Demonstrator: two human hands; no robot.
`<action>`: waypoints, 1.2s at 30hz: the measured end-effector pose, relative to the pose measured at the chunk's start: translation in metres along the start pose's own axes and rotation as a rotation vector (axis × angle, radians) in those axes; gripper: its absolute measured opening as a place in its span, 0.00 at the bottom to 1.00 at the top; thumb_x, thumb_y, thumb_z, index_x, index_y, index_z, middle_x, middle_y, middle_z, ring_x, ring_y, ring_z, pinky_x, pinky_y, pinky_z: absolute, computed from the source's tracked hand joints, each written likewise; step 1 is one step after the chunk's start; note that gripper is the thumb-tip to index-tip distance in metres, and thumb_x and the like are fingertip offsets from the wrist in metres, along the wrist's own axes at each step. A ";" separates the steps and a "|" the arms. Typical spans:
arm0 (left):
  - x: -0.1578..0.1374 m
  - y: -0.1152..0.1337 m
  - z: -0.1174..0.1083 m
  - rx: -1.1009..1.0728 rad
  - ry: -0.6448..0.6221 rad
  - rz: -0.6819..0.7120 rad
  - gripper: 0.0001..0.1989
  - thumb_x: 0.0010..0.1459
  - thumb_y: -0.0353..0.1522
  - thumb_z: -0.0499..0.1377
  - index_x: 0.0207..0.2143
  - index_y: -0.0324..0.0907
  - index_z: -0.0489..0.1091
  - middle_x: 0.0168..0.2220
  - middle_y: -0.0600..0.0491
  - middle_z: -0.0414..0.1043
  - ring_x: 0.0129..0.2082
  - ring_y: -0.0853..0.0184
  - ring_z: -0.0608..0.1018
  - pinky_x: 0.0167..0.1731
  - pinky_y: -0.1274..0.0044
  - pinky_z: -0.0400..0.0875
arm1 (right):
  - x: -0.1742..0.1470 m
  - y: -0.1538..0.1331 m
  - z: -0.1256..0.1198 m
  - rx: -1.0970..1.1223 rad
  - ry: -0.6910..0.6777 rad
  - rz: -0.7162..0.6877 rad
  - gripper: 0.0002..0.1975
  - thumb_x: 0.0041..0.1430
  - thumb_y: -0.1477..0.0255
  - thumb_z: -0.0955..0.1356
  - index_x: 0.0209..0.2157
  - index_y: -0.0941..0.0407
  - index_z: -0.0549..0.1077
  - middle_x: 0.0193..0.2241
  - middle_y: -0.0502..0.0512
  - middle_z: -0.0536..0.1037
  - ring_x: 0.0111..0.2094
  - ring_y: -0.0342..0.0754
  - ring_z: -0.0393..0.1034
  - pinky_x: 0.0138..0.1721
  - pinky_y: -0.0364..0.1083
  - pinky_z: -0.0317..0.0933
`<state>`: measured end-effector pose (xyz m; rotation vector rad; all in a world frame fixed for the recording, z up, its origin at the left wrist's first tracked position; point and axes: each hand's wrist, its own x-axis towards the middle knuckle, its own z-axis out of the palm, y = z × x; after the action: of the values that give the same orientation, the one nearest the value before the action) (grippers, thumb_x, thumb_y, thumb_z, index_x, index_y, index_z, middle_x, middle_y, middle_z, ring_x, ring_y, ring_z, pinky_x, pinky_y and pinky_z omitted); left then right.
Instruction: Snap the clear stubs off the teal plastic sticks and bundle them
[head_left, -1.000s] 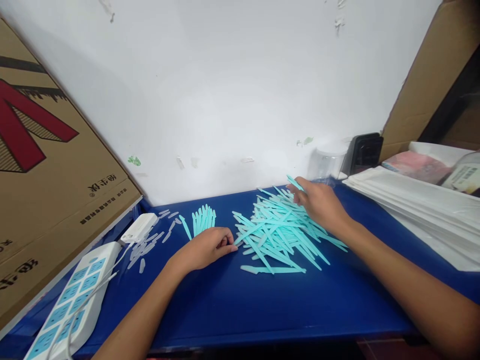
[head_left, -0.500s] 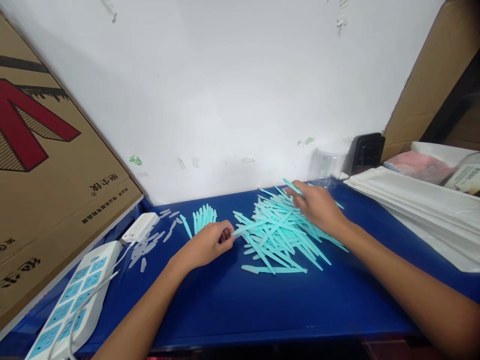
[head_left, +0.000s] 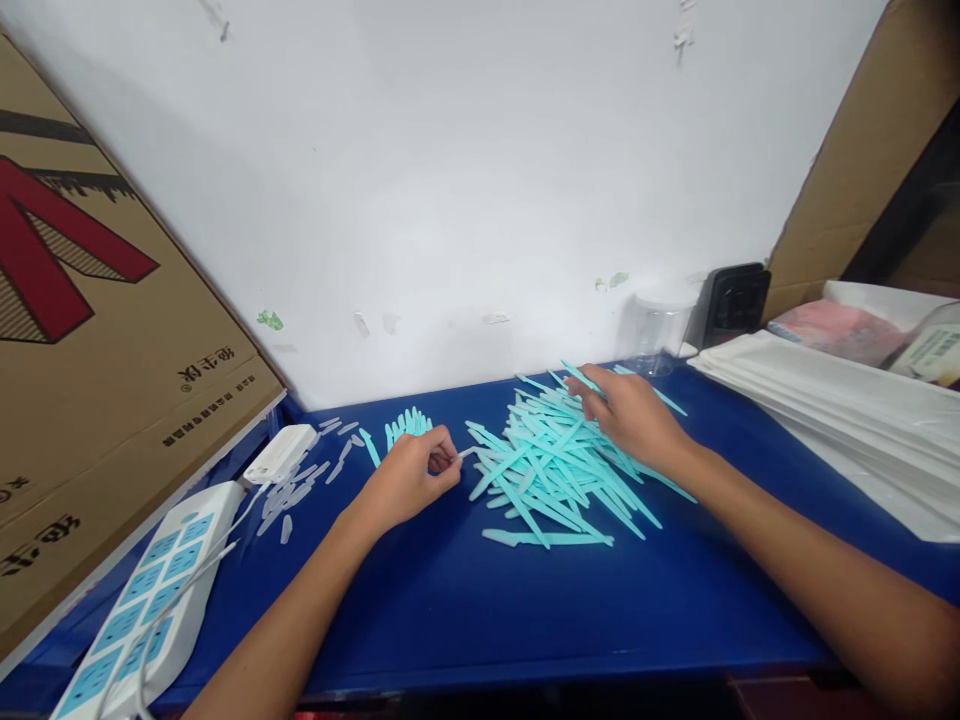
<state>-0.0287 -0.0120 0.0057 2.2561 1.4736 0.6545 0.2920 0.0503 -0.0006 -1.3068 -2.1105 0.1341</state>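
My left hand (head_left: 420, 468) pinches a small translucent cap (head_left: 466, 453) just left of a heaped pile of turquoise eyebrow razors (head_left: 547, 470). Above the pile's back right, my right hand (head_left: 626, 410) is closed around one turquoise eyebrow razor (head_left: 576, 373), whose end sticks out past the fingers. A smaller row of razors (head_left: 409, 422) lies behind my left hand, partly hidden by it, with a single razor (head_left: 369, 447) to its left. Further left, several loose translucent caps (head_left: 296, 488) are scattered on the blue table (head_left: 450, 610).
On the left are a white power strip (head_left: 150, 600) with cables, a white adapter (head_left: 281, 453) and a large cardboard box (head_left: 135, 330). At the right stand a clear jar (head_left: 660, 330), a black object (head_left: 733, 305) and stacked white sheets (head_left: 817, 410). A white wall rises behind.
My left hand has drawn slightly left and up from the razor at the pile's edge, and a translucent cap now shows between its fingertips. My right hand has barely moved.
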 end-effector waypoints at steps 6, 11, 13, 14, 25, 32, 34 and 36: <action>-0.001 0.003 0.000 0.047 0.037 0.005 0.05 0.60 0.34 0.59 0.30 0.44 0.67 0.26 0.55 0.74 0.28 0.66 0.77 0.31 0.76 0.68 | -0.002 -0.008 -0.003 0.156 -0.065 0.010 0.15 0.72 0.62 0.59 0.36 0.54 0.70 0.21 0.51 0.75 0.23 0.50 0.70 0.29 0.46 0.56; 0.000 0.006 0.000 0.082 0.031 0.018 0.06 0.63 0.33 0.55 0.31 0.44 0.64 0.24 0.58 0.68 0.24 0.69 0.70 0.28 0.76 0.62 | -0.007 -0.017 0.002 0.286 -0.161 0.028 0.16 0.72 0.55 0.59 0.40 0.52 0.64 0.18 0.46 0.69 0.20 0.49 0.64 0.25 0.46 0.53; 0.001 0.006 0.000 0.120 0.045 0.037 0.09 0.63 0.32 0.53 0.28 0.44 0.62 0.22 0.59 0.63 0.23 0.69 0.66 0.27 0.76 0.58 | -0.008 -0.017 0.004 0.265 -0.193 0.019 0.15 0.72 0.55 0.58 0.42 0.52 0.64 0.17 0.44 0.66 0.19 0.48 0.61 0.23 0.45 0.50; 0.001 0.005 0.000 0.138 0.054 0.046 0.11 0.63 0.32 0.52 0.26 0.44 0.60 0.22 0.59 0.61 0.23 0.70 0.64 0.26 0.76 0.57 | -0.009 -0.017 0.005 0.257 -0.205 0.009 0.15 0.73 0.55 0.58 0.42 0.52 0.64 0.17 0.44 0.65 0.19 0.48 0.60 0.24 0.45 0.50; 0.000 -0.004 0.010 0.022 0.130 -0.040 0.18 0.60 0.36 0.56 0.19 0.43 0.55 0.18 0.58 0.57 0.22 0.70 0.67 0.25 0.77 0.58 | -0.010 -0.019 0.004 0.215 -0.230 -0.036 0.18 0.74 0.55 0.57 0.44 0.53 0.68 0.19 0.46 0.68 0.20 0.48 0.64 0.25 0.46 0.52; 0.002 -0.001 0.015 -0.360 0.051 -0.040 0.08 0.65 0.39 0.56 0.38 0.44 0.65 0.31 0.52 0.78 0.26 0.68 0.78 0.27 0.76 0.71 | -0.011 -0.020 0.007 0.258 -0.250 -0.060 0.20 0.73 0.54 0.56 0.36 0.52 0.66 0.22 0.46 0.67 0.21 0.46 0.61 0.25 0.45 0.50; 0.002 0.001 0.016 -0.405 0.023 -0.023 0.13 0.68 0.41 0.55 0.49 0.44 0.66 0.37 0.49 0.80 0.29 0.67 0.80 0.31 0.75 0.75 | -0.012 -0.021 0.007 0.273 -0.251 -0.059 0.19 0.73 0.54 0.56 0.37 0.52 0.66 0.22 0.47 0.68 0.21 0.46 0.61 0.25 0.45 0.51; 0.003 0.003 0.016 -0.401 0.018 -0.016 0.17 0.69 0.42 0.53 0.53 0.43 0.69 0.41 0.46 0.81 0.33 0.65 0.81 0.35 0.73 0.76 | -0.013 -0.022 0.007 0.297 -0.261 -0.035 0.15 0.73 0.56 0.57 0.42 0.52 0.65 0.22 0.46 0.68 0.22 0.47 0.62 0.25 0.45 0.53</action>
<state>-0.0168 -0.0112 -0.0057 1.9321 1.2351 0.8798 0.2755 0.0301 -0.0031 -1.1228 -2.2211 0.6086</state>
